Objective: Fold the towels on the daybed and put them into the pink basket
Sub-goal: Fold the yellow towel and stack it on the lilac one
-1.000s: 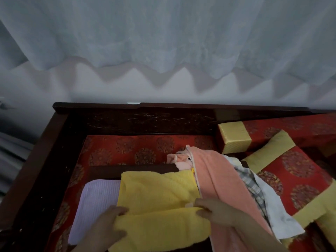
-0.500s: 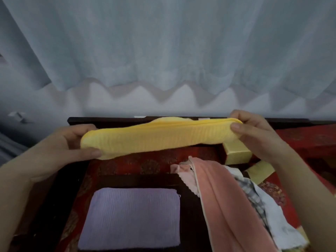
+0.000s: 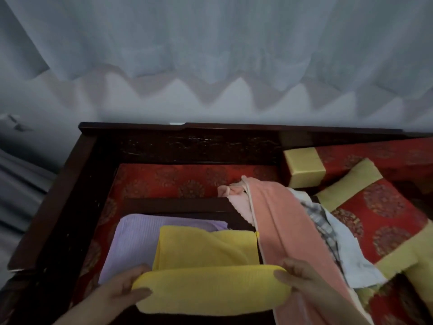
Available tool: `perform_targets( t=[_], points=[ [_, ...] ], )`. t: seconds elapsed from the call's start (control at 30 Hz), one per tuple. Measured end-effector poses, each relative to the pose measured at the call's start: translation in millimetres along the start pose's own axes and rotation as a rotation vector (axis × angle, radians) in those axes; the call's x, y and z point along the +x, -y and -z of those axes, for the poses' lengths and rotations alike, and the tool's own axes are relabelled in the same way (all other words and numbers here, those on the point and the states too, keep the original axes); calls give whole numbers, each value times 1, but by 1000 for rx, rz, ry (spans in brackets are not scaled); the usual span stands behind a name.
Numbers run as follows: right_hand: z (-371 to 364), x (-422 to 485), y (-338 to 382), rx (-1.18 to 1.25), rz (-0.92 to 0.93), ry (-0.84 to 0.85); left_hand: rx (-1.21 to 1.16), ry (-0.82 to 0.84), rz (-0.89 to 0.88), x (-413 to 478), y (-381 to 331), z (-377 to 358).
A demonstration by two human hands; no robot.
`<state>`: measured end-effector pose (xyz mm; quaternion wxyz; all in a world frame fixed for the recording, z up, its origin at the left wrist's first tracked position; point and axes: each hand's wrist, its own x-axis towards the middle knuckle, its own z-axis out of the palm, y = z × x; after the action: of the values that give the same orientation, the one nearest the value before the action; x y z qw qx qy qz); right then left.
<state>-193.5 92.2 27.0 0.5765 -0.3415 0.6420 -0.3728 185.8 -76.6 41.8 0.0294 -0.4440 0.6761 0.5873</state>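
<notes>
A yellow towel (image 3: 206, 249) lies half folded on a low dark wooden table (image 3: 182, 205) on the daybed. My left hand (image 3: 121, 289) grips the left end of its near folded edge, and my right hand (image 3: 297, 277) grips the right end. A folded lilac towel (image 3: 131, 242) lies flat under its left part. A long salmon-pink towel (image 3: 281, 221) drapes over the table's right side, over a paler pink cloth (image 3: 234, 195). To its right sit a checked cloth (image 3: 321, 221) and a pale blue-white towel (image 3: 351, 256). No pink basket is in view.
The daybed has a dark wooden frame (image 3: 77, 184) and a red patterned mattress (image 3: 178, 179). Red cushions with gold ends (image 3: 384, 207) and a red bolster (image 3: 304, 165) crowd the right side. A pale curtain (image 3: 210, 43) hangs behind.
Both hands brought the yellow towel down from chest height back onto the table, over the lilac towel, and now hold its near edge rolled over.
</notes>
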Motion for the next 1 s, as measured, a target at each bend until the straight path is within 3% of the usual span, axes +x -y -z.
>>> perform_targets(
  t=[0.13,0.27,0.5,0.6,0.7,0.77,0.9,1.0],
  points=[
    [-10,35,-29,25,11,-252,-311,-198,55,45,10,-3],
    [-11,77,-32,-128,114,-404,-411,-346,84,87,10,-6],
    [-7,131,-43,-698,85,-222,-46,-586,129,129,9,-12],
    [-5,136,-42,-758,80,-160,-52,-508,168,135,8,-13],
    [-3,141,-37,-830,78,-87,-215,-406,240,135,4,-8],
    [1,143,-35,-781,101,-136,-320,-394,274,135,10,-1],
    [11,137,-30,-468,70,-455,-500,-579,278,127,23,5],
    [9,136,-27,-369,-40,-421,-510,-607,251,126,22,-2]
  ],
)
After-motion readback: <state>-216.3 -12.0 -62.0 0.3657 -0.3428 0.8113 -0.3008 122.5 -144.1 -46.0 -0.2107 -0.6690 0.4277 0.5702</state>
